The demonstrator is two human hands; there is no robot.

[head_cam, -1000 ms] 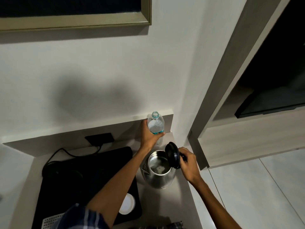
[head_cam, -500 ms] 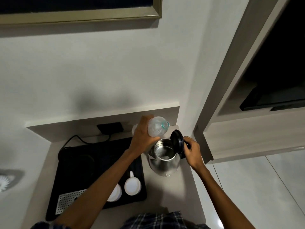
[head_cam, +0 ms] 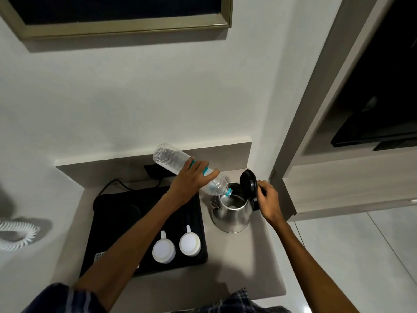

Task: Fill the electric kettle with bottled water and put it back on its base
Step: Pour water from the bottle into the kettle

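Note:
A steel electric kettle (head_cam: 232, 215) stands on the grey counter (head_cam: 243, 267), off its round black base (head_cam: 119, 211), which sits on the black tray to the left. Its black lid (head_cam: 248, 185) is flipped up. My right hand (head_cam: 268, 199) grips the kettle's handle behind the lid. My left hand (head_cam: 194, 179) holds a clear plastic water bottle (head_cam: 171, 160) around its label. The bottle is tipped down to the right, and its uncapped mouth rests at the kettle's rim. Water shows inside the kettle.
A black tray (head_cam: 194, 222) holds two upside-down white cups (head_cam: 163, 251) (head_cam: 190, 243). A black cable (head_cam: 117, 185) runs to a wall socket (head_cam: 155, 172). A coiled white cord (head_cam: 20, 233) lies at left. A wall and a wooden cabinet edge (head_cam: 284, 193) stand at right.
My left hand lifted the upright bottle off the counter and tipped it down, so its mouth now sits at the kettle's opening. My right hand stayed on the handle.

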